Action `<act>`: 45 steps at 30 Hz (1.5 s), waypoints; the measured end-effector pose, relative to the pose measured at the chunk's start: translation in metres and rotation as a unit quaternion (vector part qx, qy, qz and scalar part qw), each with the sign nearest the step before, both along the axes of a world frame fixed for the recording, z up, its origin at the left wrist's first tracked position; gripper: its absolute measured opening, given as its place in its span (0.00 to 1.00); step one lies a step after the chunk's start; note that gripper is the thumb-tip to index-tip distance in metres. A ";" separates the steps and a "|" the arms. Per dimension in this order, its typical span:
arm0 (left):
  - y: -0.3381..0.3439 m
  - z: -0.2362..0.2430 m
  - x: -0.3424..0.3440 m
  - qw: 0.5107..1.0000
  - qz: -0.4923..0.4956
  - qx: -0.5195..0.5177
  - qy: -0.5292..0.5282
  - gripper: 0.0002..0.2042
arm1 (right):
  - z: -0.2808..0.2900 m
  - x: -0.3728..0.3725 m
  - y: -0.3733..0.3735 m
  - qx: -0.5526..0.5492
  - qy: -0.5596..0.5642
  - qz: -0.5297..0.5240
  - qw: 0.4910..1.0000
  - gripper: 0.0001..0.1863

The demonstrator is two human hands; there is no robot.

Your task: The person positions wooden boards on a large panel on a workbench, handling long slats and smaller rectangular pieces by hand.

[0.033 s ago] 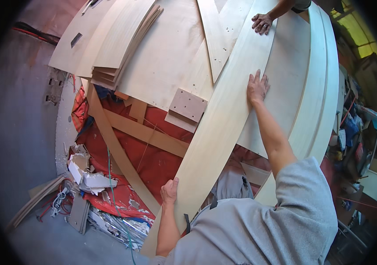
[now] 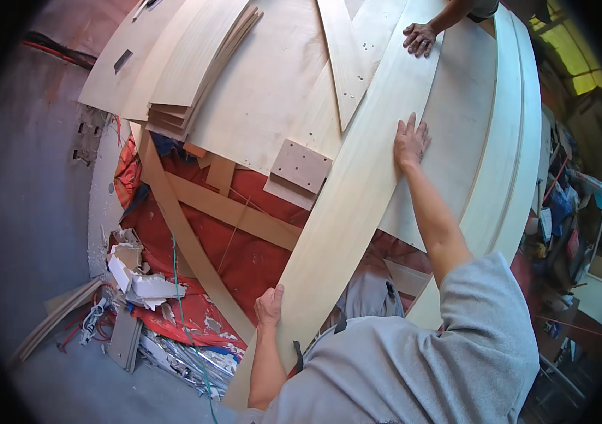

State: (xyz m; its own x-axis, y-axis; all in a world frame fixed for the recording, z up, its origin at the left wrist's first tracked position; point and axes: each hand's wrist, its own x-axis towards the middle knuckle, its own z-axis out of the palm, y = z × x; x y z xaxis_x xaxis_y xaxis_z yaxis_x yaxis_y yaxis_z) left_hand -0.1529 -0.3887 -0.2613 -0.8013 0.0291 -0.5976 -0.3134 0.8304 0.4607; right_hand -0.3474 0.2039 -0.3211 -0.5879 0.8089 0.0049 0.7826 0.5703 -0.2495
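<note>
A long pale wooden board (image 2: 357, 191) runs slantwise from the lower middle up to the far right of centre. My left hand (image 2: 269, 305) is closed round its left edge near my body, the fingers partly hidden beneath. Farther along, my right hand (image 2: 412, 143) lies on the board's right edge with fingers spread. Another person's hand (image 2: 419, 39) rests on the far end of the same board. Left of the board, a small stack of drilled rectangular plates (image 2: 301, 167) sits close to its edge.
A wide plywood sheet (image 2: 265, 92) lies under the boards. Stacked thin panels (image 2: 191, 63) stand at far left, and long pale strips (image 2: 509, 134) lie at right. Below are brown crosspieces (image 2: 230, 212) over red cloth (image 2: 223, 261), torn white scraps (image 2: 138, 279) and a green cord (image 2: 177, 283).
</note>
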 end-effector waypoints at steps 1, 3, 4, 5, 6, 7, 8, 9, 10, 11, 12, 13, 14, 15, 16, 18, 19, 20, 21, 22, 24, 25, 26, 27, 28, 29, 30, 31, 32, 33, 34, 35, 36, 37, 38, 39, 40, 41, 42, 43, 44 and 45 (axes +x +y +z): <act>-0.007 -0.002 0.006 1.000 0.003 0.001 -0.001 0.35 | -0.001 0.006 -0.007 0.006 0.008 0.003 1.000 0.37; -0.021 -0.003 0.018 1.000 0.009 0.003 0.010 0.34 | -0.002 0.017 -0.021 0.012 0.018 0.010 1.000 0.37; -0.027 -0.001 0.023 1.000 0.013 0.003 0.012 0.34 | -0.002 0.021 -0.029 0.013 0.022 0.013 1.000 0.37; -0.032 -0.001 0.027 1.000 0.012 0.000 0.021 0.34 | -0.002 0.023 -0.034 0.013 0.025 0.015 0.999 0.37; -0.038 0.003 0.033 1.000 0.010 -0.007 0.025 0.34 | -0.002 0.029 -0.041 0.011 0.021 0.018 1.000 0.37; -0.043 0.002 0.037 1.000 0.013 -0.009 0.021 0.34 | -0.003 0.033 -0.047 0.012 0.033 0.018 0.999 0.37; -0.047 -0.002 0.039 1.000 0.008 -0.011 0.019 0.34 | -0.002 0.036 -0.051 0.014 0.044 0.018 0.999 0.37; -0.051 -0.002 0.040 1.000 0.001 -0.013 0.015 0.33 | -0.002 0.040 -0.055 0.012 0.039 0.021 0.999 0.37; -0.052 0.002 0.039 1.000 0.001 -0.012 -0.007 0.33 | -0.001 0.043 -0.058 0.022 0.041 0.021 0.999 0.37; -0.052 0.005 0.037 1.000 0.005 -0.013 -0.012 0.33 | -0.001 0.045 -0.057 0.032 0.043 0.020 0.998 0.36; -0.051 0.011 0.033 0.999 -0.008 -0.013 -0.033 0.32 | -0.001 0.046 -0.054 0.028 0.039 0.024 0.999 0.36; -0.048 0.017 0.027 0.998 -0.021 -0.014 -0.055 0.32 | -0.003 0.047 -0.053 0.035 0.046 0.029 0.998 0.37; -0.041 0.019 0.018 0.998 -0.018 0.013 -0.067 0.30 | -0.006 0.048 -0.050 0.042 0.054 0.033 0.997 0.37; -0.031 0.026 0.008 0.997 -0.029 0.019 -0.066 0.28 | -0.006 0.047 -0.047 0.031 0.048 0.040 0.998 0.37; -0.018 0.031 -0.008 0.997 -0.038 0.025 -0.062 0.27 | 0.000 0.038 -0.039 0.033 0.058 0.048 0.997 0.37; 0.018 0.042 -0.042 0.995 -0.054 0.030 -0.084 0.26 | 0.000 0.010 -0.007 0.038 0.069 0.060 0.995 0.39; 0.039 0.039 -0.061 0.994 -0.069 0.045 -0.073 0.27 | -0.006 -0.010 0.022 0.047 0.068 0.059 0.995 0.40; 0.061 0.035 -0.077 0.993 -0.083 0.059 -0.063 0.28 | -0.009 -0.031 0.050 0.053 0.058 0.057 0.995 0.41; 0.087 0.032 -0.093 0.992 -0.092 0.069 -0.042 0.29 | -0.009 -0.052 0.082 0.060 0.047 0.053 0.996 0.42; 0.113 0.031 -0.107 0.992 -0.101 0.080 -0.020 0.31 | -0.010 -0.074 0.118 0.055 0.042 0.052 0.996 0.44; 0.155 0.024 -0.127 0.993 -0.100 0.060 -0.033 0.33 | -0.008 -0.111 0.180 0.040 0.042 0.042 0.997 0.47; 0.171 0.020 -0.134 0.993 -0.097 0.053 -0.040 0.33 | -0.009 -0.124 0.202 0.027 0.046 0.032 0.998 0.48; 0.183 0.017 -0.139 0.994 -0.084 0.041 -0.049 0.34 | -0.010 -0.136 0.211 0.018 0.040 0.035 0.998 0.48; 0.193 0.015 -0.144 0.995 -0.078 0.032 -0.057 0.34 | -0.008 -0.141 0.223 0.027 0.045 0.027 0.998 0.50; 0.196 0.016 -0.145 0.994 -0.080 0.029 -0.065 0.34 | -0.010 -0.142 0.228 0.037 0.050 0.019 0.998 0.51; 0.198 0.017 -0.147 0.995 -0.066 0.020 -0.071 0.35 | -0.015 -0.142 0.229 0.034 0.043 0.015 0.998 0.51; 0.200 0.017 -0.148 0.996 -0.050 0.013 -0.073 0.36 | -0.016 -0.146 0.231 0.042 0.054 0.033 0.997 0.52; 0.201 0.018 -0.149 0.996 -0.052 0.013 -0.077 0.36 | -0.018 -0.147 0.232 0.049 0.065 0.050 0.995 0.52; 0.201 0.020 -0.148 0.996 -0.043 0.011 -0.079 0.36 | -0.020 -0.146 0.231 0.050 0.062 0.047 0.996 0.52; 0.200 0.020 -0.147 0.996 -0.031 0.009 -0.079 0.36 | -0.021 -0.148 0.230 0.046 0.048 0.043 0.997 0.53; 0.198 0.018 -0.144 0.996 -0.031 0.011 -0.080 0.36 | -0.021 -0.148 0.227 0.042 0.035 0.038 0.998 0.53; 0.194 0.014 -0.139 0.998 -0.029 0.009 -0.052 0.36 | -0.021 -0.147 0.223 0.043 0.034 0.038 0.998 0.53; 0.195 0.014 -0.137 0.999 -0.027 0.009 -0.024 0.36 | -0.021 -0.145 0.219 0.037 0.034 0.036 0.998 0.53; 0.192 0.015 -0.134 0.999 -0.026 0.012 -0.026 0.36 | -0.021 -0.141 0.214 0.032 0.034 0.034 0.998 0.53; 0.186 0.017 -0.132 0.999 -0.030 0.006 -0.045 0.36 | -0.021 -0.136 0.209 0.035 0.033 0.036 0.998 0.53; 0.179 0.020 -0.131 0.998 -0.035 -0.001 -0.061 0.36 | -0.022 -0.131 0.201 0.031 0.039 0.036 0.998 0.53; 0.173 0.020 -0.126 0.998 -0.034 0.000 -0.061 0.36 | -0.022 -0.126 0.193 0.027 0.046 0.037 0.998 0.53; 0.165 0.019 -0.120 0.998 -0.031 0.002 -0.055 0.36 | -0.022 -0.121 0.186 0.028 0.047 0.038 0.998 0.53; 0.159 0.018 -0.115 0.998 -0.032 0.004 -0.049 0.36 | -0.018 -0.113 0.179 0.026 0.044 0.034 0.998 0.53; 0.151 0.019 -0.110 0.998 -0.033 0.007 -0.047 0.36 | -0.015 -0.109 0.169 0.023 0.042 0.035 0.998 0.52; 0.143 0.021 -0.105 0.998 -0.033 0.001 -0.045 0.36 | -0.012 -0.103 0.158 0.027 0.040 0.034 0.998 0.52; 0.136 0.021 -0.100 0.998 -0.033 -0.003 -0.044 0.35 | -0.011 -0.096 0.150 0.030 0.041 0.032 0.998 0.52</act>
State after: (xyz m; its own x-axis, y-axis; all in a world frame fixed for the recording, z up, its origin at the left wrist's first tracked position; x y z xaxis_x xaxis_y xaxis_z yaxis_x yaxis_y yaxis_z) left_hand -0.2526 -0.2523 -0.2399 -0.7427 0.0763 -0.6653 -0.2959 0.8538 0.4283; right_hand -0.4436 0.3536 -0.3322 -0.6340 0.7663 0.1037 0.7221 0.6346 -0.2753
